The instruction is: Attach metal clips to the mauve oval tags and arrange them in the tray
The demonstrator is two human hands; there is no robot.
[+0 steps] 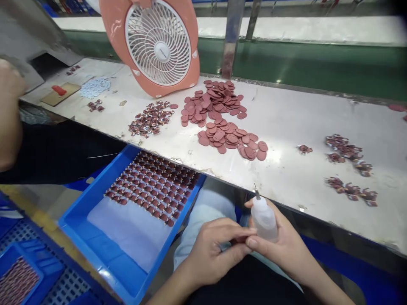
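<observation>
A translucent squeeze bottle [263, 218] with a thin metal needle tip sits upright in my right hand [286, 245], its fingers wrapped round it. My left hand [219, 250] is closed in a pinch beside the bottle, its fingertips meeting my right thumb. What it pinches is mostly hidden; only a dark reddish bit shows between the fingers. Both hands are above my lap, just before the bench edge. On the bench ahead lie heaps of flat, oval, dull-red discs [222, 137]. To their left is a pile of small brown-and-white figured pieces [151, 118].
A blue tray [110, 271] at my left holds rows of finished-looking brown pieces on pale sheets. An orange fan [187, 80] stands on the metal bench [286, 101]. More figured pieces [346, 148] lie at right. Another person's arm [9, 114] is at far left.
</observation>
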